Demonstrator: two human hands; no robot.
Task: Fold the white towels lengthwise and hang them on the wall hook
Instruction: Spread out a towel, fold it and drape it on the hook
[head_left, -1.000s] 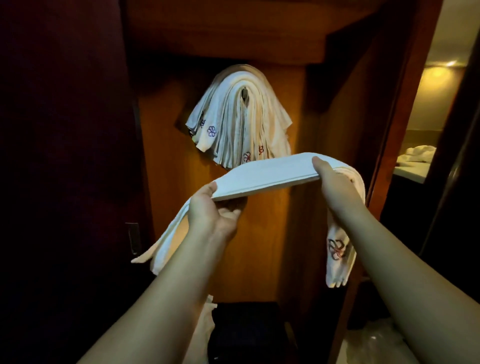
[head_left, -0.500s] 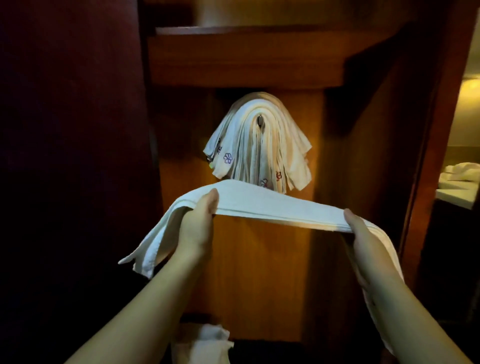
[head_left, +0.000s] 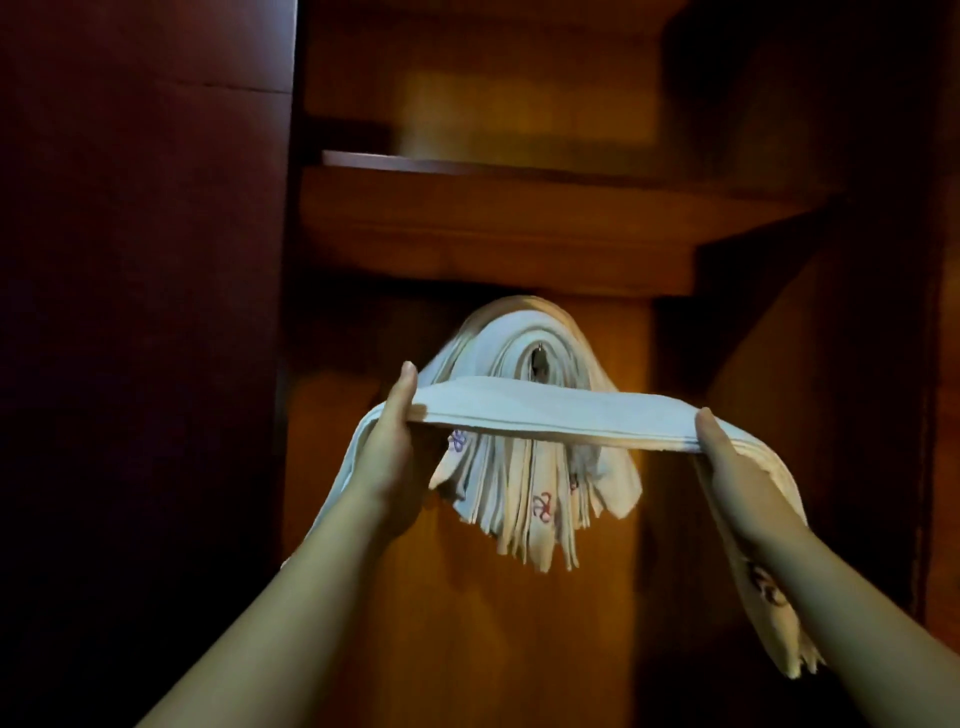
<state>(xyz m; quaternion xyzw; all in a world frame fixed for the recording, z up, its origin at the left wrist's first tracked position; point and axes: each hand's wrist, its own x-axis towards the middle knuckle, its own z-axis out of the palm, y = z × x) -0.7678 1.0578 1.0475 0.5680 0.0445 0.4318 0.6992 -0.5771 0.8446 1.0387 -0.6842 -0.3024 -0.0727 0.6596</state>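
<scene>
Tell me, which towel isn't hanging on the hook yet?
The folded towel stretched flat between the left hand and right hand. The other towels already drape over the hook behind it.

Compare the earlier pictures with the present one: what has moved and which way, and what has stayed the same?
Both hands have raised the folded towel from below the hanging towels until it crosses in front of them, just under the hook. The left hand and right hand keep the same hold, the span taut between them, the ends hanging. The bundle stays on the hook under the shelf.
</scene>
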